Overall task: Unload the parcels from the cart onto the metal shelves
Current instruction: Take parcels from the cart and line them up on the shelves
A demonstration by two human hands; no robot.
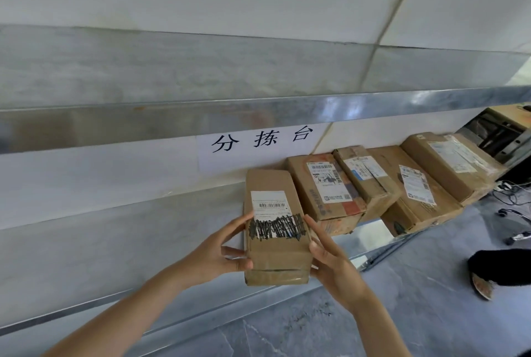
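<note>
Parcel [275,227] between my palms: the lower lines of its label [271,216] are scribbled over in black and unreadable, and its underside is hidden. My left hand [221,253] grips its left edge and my right hand [330,256] its right. It lies over the lower metal shelf [120,241]; resting or lifted, I cannot tell. Beyond my right hand, other boxes [373,184] line that shelf.

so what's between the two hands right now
A brown cardboard parcel with a scribbled-over label. The left hand grips its left side and the right hand its right side, as the head view shows.
</note>
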